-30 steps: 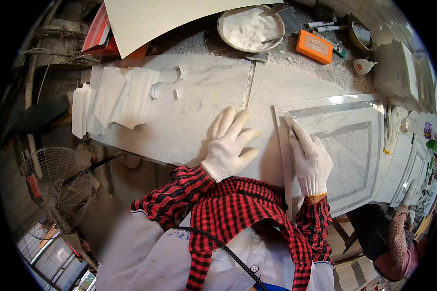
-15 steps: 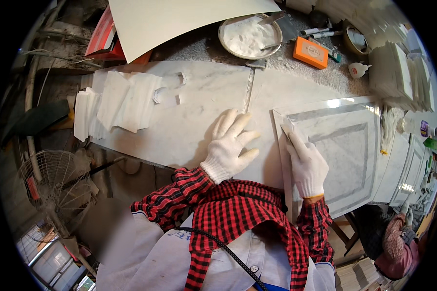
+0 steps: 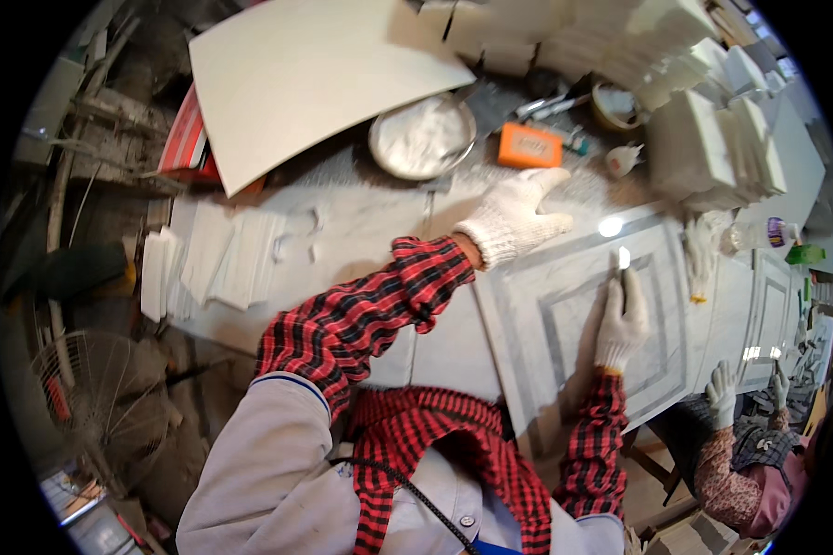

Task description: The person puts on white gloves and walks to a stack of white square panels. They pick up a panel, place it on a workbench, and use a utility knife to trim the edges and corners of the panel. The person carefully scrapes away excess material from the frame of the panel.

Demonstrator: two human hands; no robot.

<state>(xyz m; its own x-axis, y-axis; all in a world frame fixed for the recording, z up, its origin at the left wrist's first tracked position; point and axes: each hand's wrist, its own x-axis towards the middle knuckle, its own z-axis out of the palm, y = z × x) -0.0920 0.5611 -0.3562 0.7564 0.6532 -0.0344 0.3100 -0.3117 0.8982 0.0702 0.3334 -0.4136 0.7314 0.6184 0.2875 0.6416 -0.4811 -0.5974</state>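
My left hand (image 3: 520,217), in a white knitted glove, reaches over the far left corner of a framed marble panel (image 3: 528,338). Its fingers are apart and hold nothing, just short of an orange box (image 3: 529,146). Over the panel's middle is my right hand (image 3: 623,324), gloved as well. Its fingers are closed on a small, thin, blade-like piece (image 3: 624,258) that glints at the fingertips; glare hides its exact kind. The panel is white with grey inlaid bands and lies tilted on pale stone slabs (image 3: 370,222).
Beyond the slabs stand a bowl of white powder (image 3: 421,139), a small white squeeze bottle (image 3: 623,160) and stacked tiles (image 3: 694,148). White strips (image 3: 236,259) lie at the left, below a large cream sheet (image 3: 315,74). A co-worker's gloved hand (image 3: 722,393) shows at the right.
My left hand has moved far and right, from the slab to near the orange box. My right hand has lifted from the panel's left edge to over its middle. The view has shifted.
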